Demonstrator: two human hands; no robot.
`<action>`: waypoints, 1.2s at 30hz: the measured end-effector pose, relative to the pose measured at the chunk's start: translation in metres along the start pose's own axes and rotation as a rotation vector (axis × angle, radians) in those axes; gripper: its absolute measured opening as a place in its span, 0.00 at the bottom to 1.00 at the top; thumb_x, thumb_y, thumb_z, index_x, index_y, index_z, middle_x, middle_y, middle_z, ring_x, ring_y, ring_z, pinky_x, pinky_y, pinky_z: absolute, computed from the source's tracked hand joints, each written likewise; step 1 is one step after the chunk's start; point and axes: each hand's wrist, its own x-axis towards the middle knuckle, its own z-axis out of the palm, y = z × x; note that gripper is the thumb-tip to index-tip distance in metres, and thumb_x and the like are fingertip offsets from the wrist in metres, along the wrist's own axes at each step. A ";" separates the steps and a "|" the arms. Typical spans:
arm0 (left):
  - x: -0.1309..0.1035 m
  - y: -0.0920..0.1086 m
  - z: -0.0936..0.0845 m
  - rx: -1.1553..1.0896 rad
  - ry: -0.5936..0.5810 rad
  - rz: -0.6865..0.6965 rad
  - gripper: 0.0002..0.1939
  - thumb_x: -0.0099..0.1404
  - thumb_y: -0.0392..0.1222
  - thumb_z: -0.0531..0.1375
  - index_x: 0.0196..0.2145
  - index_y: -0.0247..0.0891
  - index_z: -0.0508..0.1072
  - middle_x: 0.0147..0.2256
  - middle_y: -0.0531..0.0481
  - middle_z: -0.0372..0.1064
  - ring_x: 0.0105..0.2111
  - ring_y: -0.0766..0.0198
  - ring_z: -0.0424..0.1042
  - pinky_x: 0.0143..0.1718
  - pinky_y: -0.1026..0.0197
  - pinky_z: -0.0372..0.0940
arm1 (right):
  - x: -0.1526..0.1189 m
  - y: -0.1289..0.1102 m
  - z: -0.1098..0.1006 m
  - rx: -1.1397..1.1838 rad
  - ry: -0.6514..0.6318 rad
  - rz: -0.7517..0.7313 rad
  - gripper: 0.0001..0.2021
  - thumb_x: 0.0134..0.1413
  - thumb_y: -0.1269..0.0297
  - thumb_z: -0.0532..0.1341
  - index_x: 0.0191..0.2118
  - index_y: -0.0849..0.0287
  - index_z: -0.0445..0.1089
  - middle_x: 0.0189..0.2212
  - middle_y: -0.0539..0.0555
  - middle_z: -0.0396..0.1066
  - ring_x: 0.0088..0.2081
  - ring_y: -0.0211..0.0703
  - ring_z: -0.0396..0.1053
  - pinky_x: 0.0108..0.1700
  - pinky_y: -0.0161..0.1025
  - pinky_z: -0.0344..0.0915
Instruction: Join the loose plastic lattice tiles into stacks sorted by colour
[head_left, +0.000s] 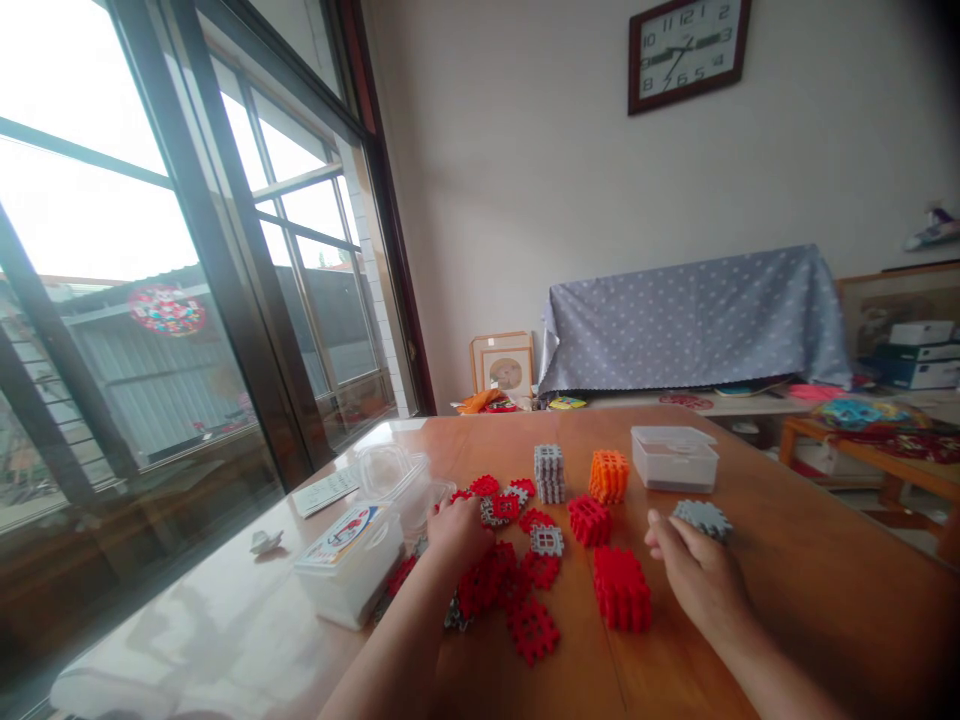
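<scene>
My left hand (459, 530) rests over a loose pile of red and grey notched square building pieces (499, 575). Its fingertips are partly lost among them, so I cannot tell whether it grips one. On the right, my right hand (694, 565) is loosely closed, and I see nothing in it. Just behind it lies a grey notched stack (703, 518). Between the hands stand a large red stack (622, 588), a smaller red stack (590, 521), an orange stack (608, 476) and a tall grey stack (550, 473). A red piece (533, 631) lies flat at the front.
A clear lidded box (673, 465) stands at the back right of the wooden table (570, 660). Left of the pile are a labelled white box (349, 570), open clear containers (394, 485), a printed sheet (326, 491) and a crumpled scrap (265, 541). Windows flank the left side.
</scene>
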 end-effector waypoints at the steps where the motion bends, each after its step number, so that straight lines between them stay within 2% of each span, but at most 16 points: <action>1: 0.001 0.000 0.002 0.022 -0.009 -0.004 0.08 0.44 0.36 0.67 0.23 0.40 0.70 0.40 0.35 0.75 0.56 0.32 0.63 0.59 0.35 0.46 | 0.000 0.000 0.000 -0.001 0.002 -0.001 0.26 0.61 0.37 0.51 0.27 0.53 0.72 0.28 0.53 0.78 0.33 0.52 0.76 0.37 0.41 0.67; 4: 0.005 0.000 0.005 0.058 -0.018 -0.021 0.08 0.44 0.36 0.66 0.21 0.39 0.69 0.42 0.33 0.75 0.55 0.31 0.63 0.59 0.34 0.45 | 0.000 -0.001 -0.001 0.006 -0.006 0.002 0.26 0.61 0.38 0.52 0.26 0.53 0.71 0.28 0.53 0.78 0.34 0.51 0.76 0.37 0.41 0.67; 9: 0.008 0.005 0.010 0.031 -0.008 -0.028 0.13 0.43 0.35 0.66 0.16 0.39 0.63 0.42 0.32 0.75 0.57 0.30 0.61 0.60 0.33 0.43 | 0.000 -0.003 -0.001 0.027 -0.021 -0.011 0.26 0.61 0.37 0.51 0.28 0.53 0.71 0.29 0.53 0.78 0.35 0.51 0.77 0.39 0.41 0.67; 12: 0.007 0.009 0.010 -0.036 -0.003 -0.024 0.17 0.43 0.34 0.66 0.13 0.40 0.59 0.38 0.31 0.74 0.59 0.29 0.59 0.60 0.33 0.41 | 0.000 -0.004 -0.001 0.019 -0.018 -0.007 0.26 0.62 0.37 0.51 0.28 0.53 0.71 0.29 0.53 0.78 0.34 0.51 0.77 0.39 0.41 0.67; 14: 0.007 0.011 0.006 -0.108 0.002 -0.033 0.18 0.43 0.36 0.66 0.12 0.40 0.58 0.33 0.34 0.74 0.58 0.30 0.59 0.59 0.35 0.44 | 0.000 -0.005 -0.001 0.018 -0.014 -0.013 0.26 0.62 0.37 0.51 0.28 0.53 0.71 0.29 0.53 0.79 0.34 0.52 0.77 0.39 0.41 0.67; 16: 0.007 0.012 0.001 -0.210 -0.002 -0.055 0.17 0.45 0.37 0.66 0.13 0.41 0.59 0.27 0.40 0.71 0.54 0.34 0.63 0.56 0.40 0.51 | -0.001 -0.006 -0.002 0.023 -0.017 -0.024 0.26 0.62 0.37 0.51 0.28 0.53 0.70 0.29 0.53 0.79 0.34 0.52 0.77 0.38 0.41 0.67; 19: 0.007 0.014 -0.008 -0.423 -0.041 -0.089 0.16 0.48 0.42 0.66 0.14 0.41 0.62 0.18 0.49 0.62 0.40 0.47 0.71 0.44 0.53 0.60 | -0.003 -0.009 -0.002 0.037 -0.028 -0.032 0.26 0.63 0.38 0.51 0.27 0.53 0.70 0.29 0.52 0.78 0.35 0.51 0.77 0.39 0.40 0.67; 21: 0.004 0.017 -0.014 -0.599 -0.083 -0.099 0.14 0.50 0.45 0.64 0.17 0.40 0.64 0.17 0.53 0.61 0.30 0.57 0.69 0.36 0.59 0.60 | -0.004 -0.011 -0.002 0.042 -0.031 -0.036 0.26 0.63 0.37 0.51 0.27 0.53 0.69 0.29 0.52 0.78 0.36 0.51 0.77 0.39 0.40 0.67; 23: 0.000 0.022 -0.017 -0.782 -0.136 -0.108 0.11 0.53 0.48 0.61 0.21 0.39 0.67 0.20 0.53 0.65 0.25 0.63 0.67 0.31 0.62 0.60 | -0.005 -0.013 -0.003 0.046 -0.028 -0.045 0.26 0.63 0.37 0.51 0.27 0.53 0.69 0.29 0.53 0.78 0.35 0.52 0.76 0.39 0.41 0.67; 28: -0.017 0.046 -0.014 -1.141 -0.315 -0.143 0.12 0.57 0.48 0.57 0.33 0.37 0.72 0.30 0.47 0.75 0.28 0.64 0.73 0.31 0.63 0.65 | -0.010 -0.023 -0.007 0.064 0.001 -0.152 0.23 0.63 0.40 0.53 0.31 0.53 0.71 0.31 0.53 0.77 0.37 0.51 0.75 0.40 0.40 0.67; 32: -0.033 0.072 -0.003 -1.530 -0.543 -0.254 0.08 0.59 0.42 0.60 0.36 0.38 0.72 0.30 0.50 0.77 0.26 0.66 0.73 0.28 0.65 0.64 | -0.018 -0.034 -0.009 0.050 0.076 -0.268 0.22 0.61 0.42 0.58 0.48 0.53 0.73 0.41 0.55 0.77 0.45 0.53 0.73 0.45 0.44 0.68; 34: -0.040 0.085 0.004 -1.601 -0.624 -0.267 0.08 0.60 0.41 0.60 0.37 0.37 0.73 0.31 0.49 0.78 0.26 0.65 0.74 0.29 0.64 0.65 | -0.023 -0.039 -0.010 0.040 0.079 -0.331 0.25 0.59 0.43 0.61 0.57 0.51 0.68 0.48 0.57 0.74 0.51 0.55 0.71 0.51 0.48 0.68; 36: -0.047 0.095 0.010 -1.625 -0.657 -0.266 0.07 0.61 0.41 0.61 0.37 0.37 0.73 0.32 0.48 0.78 0.26 0.65 0.75 0.30 0.64 0.66 | -0.028 -0.044 -0.011 0.038 0.050 -0.398 0.28 0.59 0.46 0.63 0.62 0.49 0.64 0.53 0.58 0.71 0.55 0.56 0.68 0.56 0.52 0.66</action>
